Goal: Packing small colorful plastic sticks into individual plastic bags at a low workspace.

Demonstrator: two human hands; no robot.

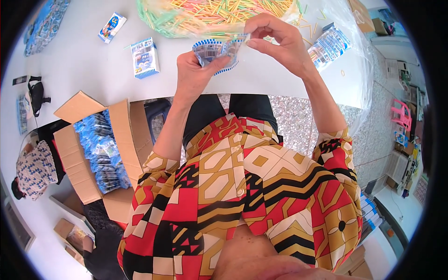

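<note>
Above the table, near its front edge, my left hand holds a small blue-and-white plastic packet with a checked rim, its thumb across the front. My right hand pinches at the packet's upper right edge with thumb and forefinger. Whether something small is also between those fingertips, I cannot make out. Just beyond both hands lies a large clear plastic bag spread around a heap of thin pink, yellow and green sticks. A blue-and-white packet lies on the table beside my right wrist.
Left on the table are a white-and-blue packet and a smaller box. An opened cardboard box full of blue packets stands below on my left. People are farther left. A pink chair stands far right.
</note>
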